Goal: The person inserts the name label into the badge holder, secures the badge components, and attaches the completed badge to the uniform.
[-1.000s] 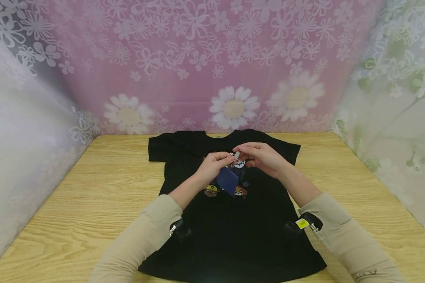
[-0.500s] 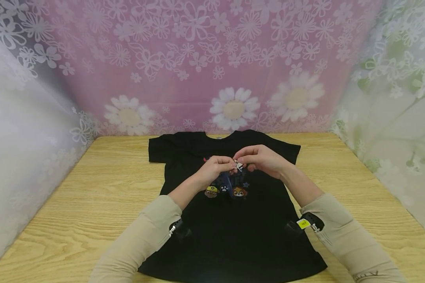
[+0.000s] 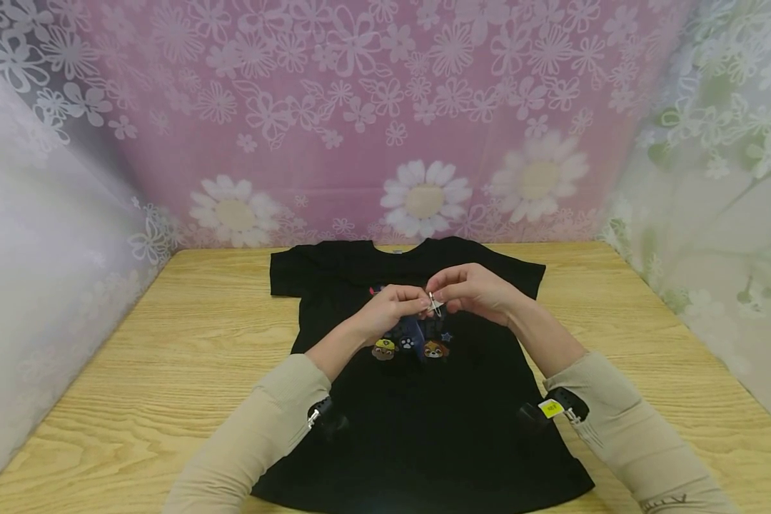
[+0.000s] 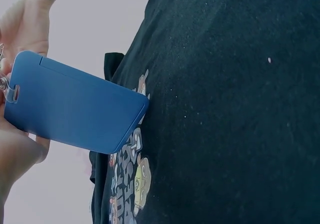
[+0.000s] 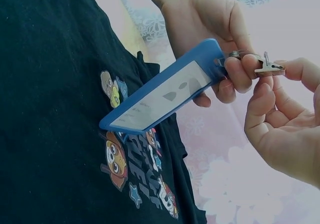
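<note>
A blue badge holder point(image 4: 75, 102) hangs above the print of a black T-shirt point(image 3: 417, 421), joined by a clear strap to a metal clip with a pin point(image 5: 270, 67). In the right wrist view its white card face shows; in the head view it appears nearly edge-on. My left hand point(image 3: 388, 310) grips the strap and clip base with curled fingers. From the other side, my right hand point(image 3: 478, 293) pinches the metal clip between thumb and index finger. The pin part sticks out between both hands. Fingers partly hide the clip.
The T-shirt lies spread on a wooden table point(image 3: 186, 357), its collar toward the back. A flowered pink curtain point(image 3: 321, 143) stands behind, with pale curtains at both sides. Dark cameras are strapped to both wrists.
The badge holder has turned from showing its broad blue face to nearly edge-on. The clip has turned between the fingers, and both hands have drawn slightly lower.
</note>
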`<action>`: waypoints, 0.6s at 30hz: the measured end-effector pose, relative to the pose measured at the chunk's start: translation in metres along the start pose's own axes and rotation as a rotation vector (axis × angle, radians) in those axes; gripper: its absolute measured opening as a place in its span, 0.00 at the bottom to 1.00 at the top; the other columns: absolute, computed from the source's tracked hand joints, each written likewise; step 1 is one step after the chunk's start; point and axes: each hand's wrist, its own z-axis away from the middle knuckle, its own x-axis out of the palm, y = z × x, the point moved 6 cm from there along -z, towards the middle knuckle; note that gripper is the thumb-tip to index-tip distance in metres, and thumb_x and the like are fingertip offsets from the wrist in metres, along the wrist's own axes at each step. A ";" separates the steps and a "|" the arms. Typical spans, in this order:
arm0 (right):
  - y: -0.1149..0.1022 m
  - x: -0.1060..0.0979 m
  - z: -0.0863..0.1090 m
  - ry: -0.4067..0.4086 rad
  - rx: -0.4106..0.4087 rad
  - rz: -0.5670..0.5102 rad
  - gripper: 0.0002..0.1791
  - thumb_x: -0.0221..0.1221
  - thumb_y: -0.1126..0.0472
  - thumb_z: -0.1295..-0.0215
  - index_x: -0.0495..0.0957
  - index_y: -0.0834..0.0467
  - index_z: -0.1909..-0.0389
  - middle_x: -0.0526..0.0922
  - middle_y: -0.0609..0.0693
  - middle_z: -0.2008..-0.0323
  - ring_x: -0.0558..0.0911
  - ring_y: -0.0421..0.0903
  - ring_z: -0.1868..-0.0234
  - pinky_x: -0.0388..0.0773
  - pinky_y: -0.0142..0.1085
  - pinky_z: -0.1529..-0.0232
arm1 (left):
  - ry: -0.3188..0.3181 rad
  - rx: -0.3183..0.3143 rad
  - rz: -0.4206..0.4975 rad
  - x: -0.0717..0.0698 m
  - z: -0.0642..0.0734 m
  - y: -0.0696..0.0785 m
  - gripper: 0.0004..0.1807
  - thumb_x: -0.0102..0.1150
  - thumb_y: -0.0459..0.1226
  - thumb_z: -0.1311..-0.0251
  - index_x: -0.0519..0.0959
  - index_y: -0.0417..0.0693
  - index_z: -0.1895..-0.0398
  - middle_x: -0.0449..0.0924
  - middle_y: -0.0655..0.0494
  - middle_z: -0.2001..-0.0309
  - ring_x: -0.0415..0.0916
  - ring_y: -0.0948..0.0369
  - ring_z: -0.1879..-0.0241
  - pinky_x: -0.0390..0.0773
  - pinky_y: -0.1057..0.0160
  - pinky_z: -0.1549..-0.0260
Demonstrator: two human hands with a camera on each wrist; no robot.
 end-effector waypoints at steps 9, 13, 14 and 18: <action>0.000 0.004 -0.001 -0.033 -0.035 -0.103 0.09 0.52 0.73 0.41 0.79 0.59 0.68 0.79 0.51 0.68 0.78 0.44 0.67 0.75 0.35 0.61 | -0.048 0.011 0.025 0.001 -0.001 -0.003 0.14 0.41 0.31 0.32 0.75 0.46 0.74 0.71 0.58 0.70 0.68 0.61 0.63 0.65 0.60 0.54; 0.000 0.004 -0.001 -0.029 -0.029 -0.120 0.10 0.52 0.74 0.41 0.80 0.59 0.68 0.79 0.51 0.68 0.79 0.44 0.67 0.75 0.35 0.61 | -0.055 0.006 0.035 0.000 -0.001 -0.004 0.14 0.41 0.31 0.32 0.75 0.48 0.74 0.71 0.58 0.69 0.68 0.61 0.62 0.65 0.61 0.53; 0.000 0.004 -0.001 -0.030 -0.020 -0.120 0.10 0.52 0.74 0.41 0.80 0.59 0.68 0.79 0.51 0.67 0.78 0.44 0.67 0.75 0.35 0.60 | -0.055 -0.001 0.034 0.000 -0.001 -0.005 0.14 0.41 0.31 0.32 0.75 0.48 0.73 0.72 0.58 0.69 0.68 0.61 0.62 0.64 0.60 0.53; -0.002 0.001 0.001 -0.042 0.009 -0.074 0.08 0.53 0.71 0.39 0.80 0.60 0.64 0.80 0.51 0.65 0.76 0.43 0.68 0.73 0.34 0.63 | -0.048 -0.048 0.033 0.000 -0.001 -0.005 0.13 0.41 0.32 0.32 0.75 0.46 0.71 0.72 0.58 0.69 0.68 0.62 0.62 0.63 0.60 0.52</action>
